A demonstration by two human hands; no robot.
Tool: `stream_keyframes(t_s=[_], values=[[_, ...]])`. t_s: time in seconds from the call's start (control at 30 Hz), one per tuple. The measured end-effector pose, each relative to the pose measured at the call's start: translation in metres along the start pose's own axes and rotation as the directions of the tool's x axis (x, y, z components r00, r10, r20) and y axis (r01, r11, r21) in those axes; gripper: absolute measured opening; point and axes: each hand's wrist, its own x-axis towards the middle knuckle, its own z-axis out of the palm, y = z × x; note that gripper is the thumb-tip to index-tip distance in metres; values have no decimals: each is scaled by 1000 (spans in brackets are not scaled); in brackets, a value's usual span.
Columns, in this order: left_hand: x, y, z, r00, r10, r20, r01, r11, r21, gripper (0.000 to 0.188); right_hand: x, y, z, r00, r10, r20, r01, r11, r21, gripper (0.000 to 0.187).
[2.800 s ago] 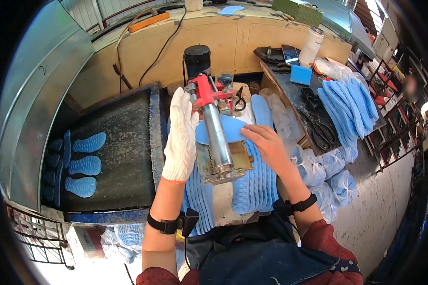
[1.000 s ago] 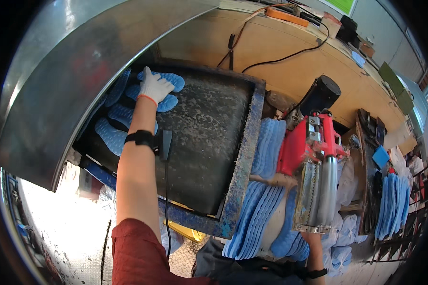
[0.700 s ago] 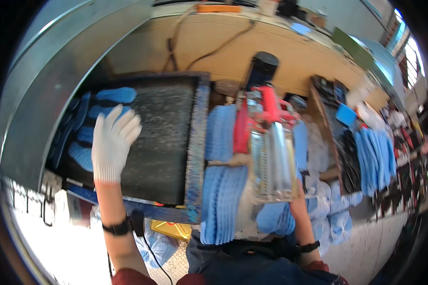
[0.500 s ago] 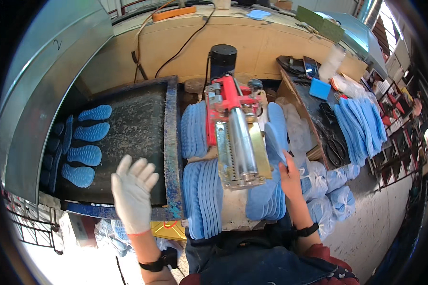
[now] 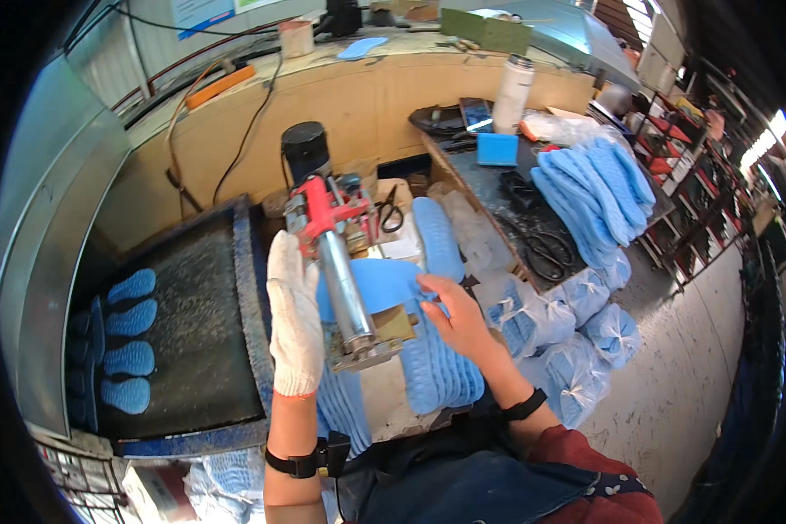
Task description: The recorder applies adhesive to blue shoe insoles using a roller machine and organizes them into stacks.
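Note:
My bare right hand pinches the near-right end of a smooth blue shoe sole. That sole lies crosswise behind the silver cylinder of a red-and-metal machine. On the machine's left, my white-gloved left hand stands upright with its fingers stretched out. Whether it touches the sole's other end is hidden. A row of blue soles stands at the machine's right, below my right hand. Behind it lies another stack of blue soles. More soles are partly covered by my left hand and the machine.
At left, a dark conveyor bed carries several blue soles. To the right, a side table holds scissors, a white bottle and piled soles. Bagged soles lie beneath it. More scissors rest behind the machine.
The view has swung right. My left hand has moved from over the conveyor to the machine. My right hand has brought a sole from the right-hand stack across behind the cylinder.

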Motion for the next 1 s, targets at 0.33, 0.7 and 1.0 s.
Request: stream_keyframes(t_s=[0.33,0.7,1.0], values=[[0,-40,-46,985,-68,-160,103,969,225,68,-63,41,29,823,461,333,-543,810,220,30],[-46,-22,-84,840,-542,35,538,822,-184,74,-68,11,118,708,208,675,-356,930,87,39],[-95,20,-89,754,-652,80,643,708,-292,64,-63,-20,145,866,25,499,-12,1000,-28,52]])
